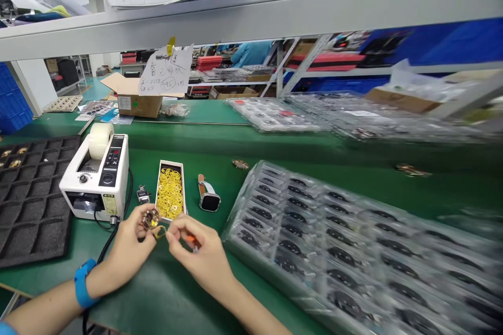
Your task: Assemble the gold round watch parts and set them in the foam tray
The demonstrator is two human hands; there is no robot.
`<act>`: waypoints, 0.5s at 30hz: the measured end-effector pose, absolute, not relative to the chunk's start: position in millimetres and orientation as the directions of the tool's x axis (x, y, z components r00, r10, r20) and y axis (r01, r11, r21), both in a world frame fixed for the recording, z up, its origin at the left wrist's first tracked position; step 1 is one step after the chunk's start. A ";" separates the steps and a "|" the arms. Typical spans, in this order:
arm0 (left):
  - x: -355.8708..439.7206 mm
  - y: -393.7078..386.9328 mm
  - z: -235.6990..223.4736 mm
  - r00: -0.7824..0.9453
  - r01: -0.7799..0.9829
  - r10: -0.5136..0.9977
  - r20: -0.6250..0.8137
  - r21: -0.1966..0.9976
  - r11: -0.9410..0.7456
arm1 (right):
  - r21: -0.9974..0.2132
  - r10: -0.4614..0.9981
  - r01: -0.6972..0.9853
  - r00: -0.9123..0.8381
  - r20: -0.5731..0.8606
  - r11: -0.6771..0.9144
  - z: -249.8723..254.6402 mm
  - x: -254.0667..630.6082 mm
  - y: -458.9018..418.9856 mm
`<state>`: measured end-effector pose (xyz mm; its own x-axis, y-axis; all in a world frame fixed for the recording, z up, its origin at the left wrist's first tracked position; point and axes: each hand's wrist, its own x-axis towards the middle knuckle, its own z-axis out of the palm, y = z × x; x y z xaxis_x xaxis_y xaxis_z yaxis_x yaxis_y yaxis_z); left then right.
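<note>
My left hand (131,235), with a blue band on its wrist, is closed around a round gold-coloured watch case (150,218). Between my two hands is a thin yellow ring (159,232), close to my left thumb. The fingertips of my right hand (200,246) are pinched at the ring's right side. Tucked in the same hand is a small orange object (192,241), mostly hidden by the fingers. Just beyond my hands stands a narrow white box (184,188) full of similar yellow rings.
Left of the box are a white tape dispenser (94,178), a small metal counter (143,194) and a black foam tray (35,209). A wristwatch (209,201) lies to its right. Stacked clear plastic trays (310,230) with dark parts fill the right. A shelf beam (251,15) crosses above.
</note>
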<state>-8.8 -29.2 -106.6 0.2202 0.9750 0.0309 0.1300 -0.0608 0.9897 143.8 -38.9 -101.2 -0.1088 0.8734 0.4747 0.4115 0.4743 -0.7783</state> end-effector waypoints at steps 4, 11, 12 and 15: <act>-10.2 -24.1 -109.6 0.176 -0.043 0.983 -0.048 0.998 0.056 | -0.751 0.982 0.637 -0.056 0.181 0.175 -100.9 152.2 -23.1; -16.3 -23.0 -106.0 0.185 -0.082 0.977 -0.104 0.989 0.121 | -0.617 0.998 0.785 -0.025 0.059 0.056 -91.8 169.5 -32.0; -18.1 -22.5 -103.6 0.185 -0.090 0.976 -0.117 0.987 0.136 | -0.606 0.995 0.792 -0.017 0.102 0.075 -86.3 179.7 -37.1; -23.4 -22.3 -94.7 0.198 -0.108 0.971 -0.137 0.981 0.161 | -0.466 0.970 0.883 0.072 0.232 0.046 -68.5 225.7 -48.2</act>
<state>-23.4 -22.3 -94.7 0.1981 0.9705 -0.1374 -0.1081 0.1610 0.9810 225.7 -48.2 -68.5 0.0721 0.9699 0.2324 0.8835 0.0460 -0.4662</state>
